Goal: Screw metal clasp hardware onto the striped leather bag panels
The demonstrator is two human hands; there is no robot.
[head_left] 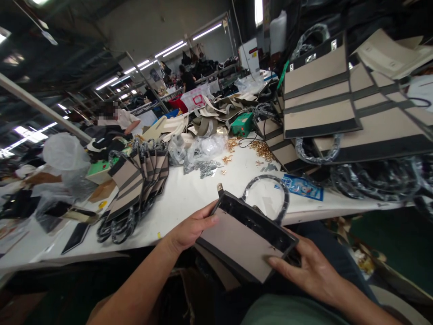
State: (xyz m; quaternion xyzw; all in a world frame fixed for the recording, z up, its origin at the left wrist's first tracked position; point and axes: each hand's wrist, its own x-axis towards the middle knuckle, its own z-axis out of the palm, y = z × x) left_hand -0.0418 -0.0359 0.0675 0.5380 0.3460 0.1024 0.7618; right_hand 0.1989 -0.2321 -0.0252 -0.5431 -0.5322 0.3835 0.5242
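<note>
A beige bag panel piece with black edges point(241, 234) is held over my lap at the table's front edge, tilted, its dark opening facing up. My left hand point(194, 225) grips its upper left corner, thumb on the beige face. My right hand point(304, 264) grips the lower right end, thumb on the front and fingers behind. A plastic-wrapped round handle point(287, 198) rises from its far side onto the white table. A small metal tab point(219, 187) sticks up at the left corner. Another beige layer hangs beneath.
On the white table point(162, 225) lie stacked beige-and-black bags point(130, 185) at left and a larger pile point(321, 99) at right. Silver metal pieces point(208, 169), gold fittings point(262, 151), a green box point(242, 124) and a blue packet point(302, 187) lie between. A person point(118, 118) sits across.
</note>
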